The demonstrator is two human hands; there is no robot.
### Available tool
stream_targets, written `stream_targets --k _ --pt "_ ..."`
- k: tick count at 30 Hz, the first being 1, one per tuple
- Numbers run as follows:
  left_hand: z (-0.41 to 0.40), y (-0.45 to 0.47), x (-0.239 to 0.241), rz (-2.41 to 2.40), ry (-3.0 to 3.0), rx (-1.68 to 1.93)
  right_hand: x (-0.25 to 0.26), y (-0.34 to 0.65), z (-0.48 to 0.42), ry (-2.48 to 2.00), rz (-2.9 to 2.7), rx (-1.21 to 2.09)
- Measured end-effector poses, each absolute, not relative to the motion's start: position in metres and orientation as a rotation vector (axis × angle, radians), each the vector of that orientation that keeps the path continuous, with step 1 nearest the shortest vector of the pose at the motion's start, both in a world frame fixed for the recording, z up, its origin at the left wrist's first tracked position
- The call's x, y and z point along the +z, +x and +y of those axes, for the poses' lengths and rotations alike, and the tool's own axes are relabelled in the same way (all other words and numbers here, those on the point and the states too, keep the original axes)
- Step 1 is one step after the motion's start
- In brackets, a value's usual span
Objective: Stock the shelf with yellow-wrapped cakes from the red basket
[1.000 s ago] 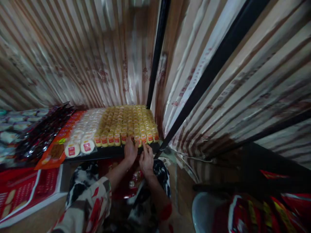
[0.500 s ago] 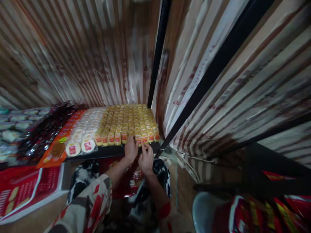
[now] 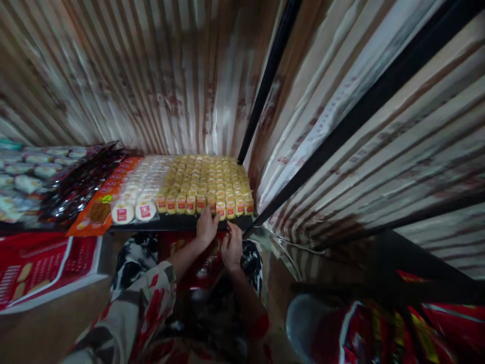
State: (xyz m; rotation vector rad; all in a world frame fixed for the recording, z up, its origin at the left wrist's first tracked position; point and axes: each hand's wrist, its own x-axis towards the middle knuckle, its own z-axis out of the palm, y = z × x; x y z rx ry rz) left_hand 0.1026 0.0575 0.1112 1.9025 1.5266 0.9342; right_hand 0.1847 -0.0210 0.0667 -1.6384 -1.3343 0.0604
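From the head camera, the only view I have, I look down on a block of small yellow packets in clear wrapping [image 3: 207,177], set in close rows on a flat black shelf [image 3: 178,222]; those along the front edge carry red-orange labels. The left hand [image 3: 206,227] reaches up to that front row, fingertips against the packets right of the middle; the fingers hide what is beneath them, so I cannot tell whether they grip one. The right hand [image 3: 232,246] is just beside it, fingers bent at the shelf's front edge, close below the labelled row; I cannot tell whether it is closed on anything. Left of the yellow block I have round white packs with pink labels [image 3: 146,210], then a flat orange plastic pack [image 3: 96,210], then a heap of dark, glossy packs [image 3: 81,189]. Below the shelf at my left sits a red-and-white printed package [image 3: 36,270]. Striped brown-and-white sheeting [image 3: 166,81] rises behind, crossed by a thick black diagonal bar [image 3: 341,136]. At lower right I see red packs with yellow bands [image 3: 397,333], too dim to read.
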Motion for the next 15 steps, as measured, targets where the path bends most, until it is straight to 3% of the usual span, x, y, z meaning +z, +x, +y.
stream_targets --k 8,15 --pt "0.015 0.049 0.074 1.359 2.007 0.879 0.037 0.164 -0.044 -1.841 -1.535 0.336" --pt "-0.004 0.004 0.003 1.441 1.853 0.11 0.001 0.149 -0.018 -2.113 -2.047 0.761"
